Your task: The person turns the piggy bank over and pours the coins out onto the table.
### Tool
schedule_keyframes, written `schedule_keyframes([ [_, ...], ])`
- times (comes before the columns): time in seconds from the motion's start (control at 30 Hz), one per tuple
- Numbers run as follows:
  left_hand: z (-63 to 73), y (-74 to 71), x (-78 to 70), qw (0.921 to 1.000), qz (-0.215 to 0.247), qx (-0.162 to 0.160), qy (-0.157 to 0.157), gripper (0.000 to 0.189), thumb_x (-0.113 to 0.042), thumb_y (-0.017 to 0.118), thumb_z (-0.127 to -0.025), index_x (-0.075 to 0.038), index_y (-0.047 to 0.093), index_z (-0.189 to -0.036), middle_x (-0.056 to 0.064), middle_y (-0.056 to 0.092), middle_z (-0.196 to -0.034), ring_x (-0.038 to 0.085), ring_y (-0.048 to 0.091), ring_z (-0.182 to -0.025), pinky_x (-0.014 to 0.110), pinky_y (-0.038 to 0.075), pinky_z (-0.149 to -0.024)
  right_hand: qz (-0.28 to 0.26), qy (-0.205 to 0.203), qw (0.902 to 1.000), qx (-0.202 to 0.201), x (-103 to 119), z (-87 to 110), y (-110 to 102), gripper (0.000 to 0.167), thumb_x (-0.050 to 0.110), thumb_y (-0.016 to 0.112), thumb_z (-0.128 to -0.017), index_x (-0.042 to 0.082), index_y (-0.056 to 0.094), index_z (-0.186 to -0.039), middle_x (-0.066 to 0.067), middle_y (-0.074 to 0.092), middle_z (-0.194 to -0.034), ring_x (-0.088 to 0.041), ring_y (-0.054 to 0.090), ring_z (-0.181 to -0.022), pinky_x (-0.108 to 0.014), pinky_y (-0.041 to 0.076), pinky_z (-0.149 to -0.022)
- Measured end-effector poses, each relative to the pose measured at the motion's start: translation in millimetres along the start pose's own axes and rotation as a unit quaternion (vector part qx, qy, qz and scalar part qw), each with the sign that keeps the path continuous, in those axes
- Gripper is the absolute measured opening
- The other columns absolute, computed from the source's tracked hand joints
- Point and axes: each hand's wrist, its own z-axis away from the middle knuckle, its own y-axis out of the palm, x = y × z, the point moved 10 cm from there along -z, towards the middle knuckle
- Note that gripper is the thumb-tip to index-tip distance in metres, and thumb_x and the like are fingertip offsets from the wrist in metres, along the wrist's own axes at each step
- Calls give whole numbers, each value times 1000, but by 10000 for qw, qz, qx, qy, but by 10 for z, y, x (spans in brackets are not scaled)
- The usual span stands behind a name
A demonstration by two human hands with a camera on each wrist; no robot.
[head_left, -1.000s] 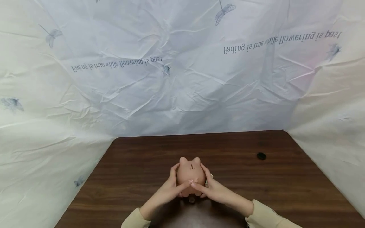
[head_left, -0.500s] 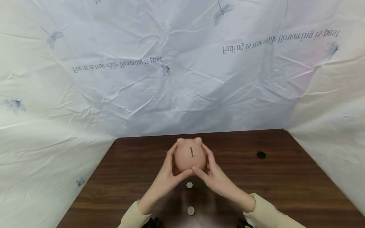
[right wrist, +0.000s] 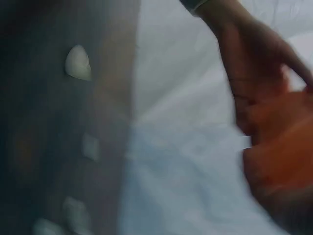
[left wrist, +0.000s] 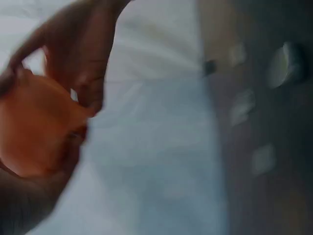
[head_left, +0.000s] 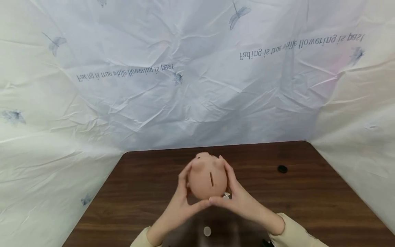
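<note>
We see pink piggy bank (head_left: 203, 187) at lower centre of frame, raised over worktop (head_left: 148, 178). Left hand (head_left: 182, 203) and right hand (head_left: 242, 203) clamped on opposite sides, neither nearer. Slot (head_left: 211, 179) faces us, long axis near upright in frame; snout (head_left: 203, 155) toward top.

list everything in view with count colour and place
wood-grain table: one, dark brown, lower centre
round slotted piggy bank: one, pink, held above the table
flat round coins: at least two, silvery, on the table
small rounded object: one, black, table's right side
wrinkled printed sheeting: count unclear, white, behind and beside table
cropped object: one, black, bottom edge
fabric sleeves: two, cream, bottom edge
left hand: one, bare, piggy bank's left side
right hand: one, bare, its right side
</note>
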Motion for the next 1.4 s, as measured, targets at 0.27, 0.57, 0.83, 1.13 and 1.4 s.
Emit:
schedule_keyframes([
  [0.27,396,332,1125,9376,1013,612,-3270,94,-40,64,-100,-17,-6,-160,26,24,-157,31,57,-123,41,58,-81,-999,3223,9411,-196,-1084,393,76,99,44,58,-102,6,-13,-159,-37,35,-147,-31,68,-89,-43,59,-73],
  [0.57,178,231,990,9582,470,499,-2777,93,-38,65,-100,-19,-3,-161,21,29,-157,29,57,-124,38,55,-88,-612,2875,9546,-475,-930,267,-50,96,42,59,-101,12,-10,-161,-32,37,-148,-30,66,-96,-43,58,-77],
  [0.83,-71,26,-936,9561,-1361,263,2581,109,-25,88,-80,-14,13,-158,29,18,-159,36,43,-137,43,48,-101,1923,-3064,9285,-841,1063,250,-17,105,39,81,-87,3,13,-159,-29,19,-161,-30,33,-146,-30,33,-113],
  [1.13,47,146,-879,9440,-1364,344,2985,105,-23,86,-83,-16,14,-159,29,11,-160,38,36,-142,44,48,-102,1718,-3752,9091,-577,937,352,15,100,34,77,-90,1,11,-158,-35,14,-159,-31,28,-148,-31,33,-114],
  [1.4,253,388,848,9620,605,546,-2606,92,-33,69,-98,-22,3,-160,13,31,-156,21,60,-117,33,56,-83,-129,2362,9698,-586,-823,473,-57,88,34,56,-105,7,-8,-160,-32,47,-139,-26,66,-98,-38,57,-78],
])
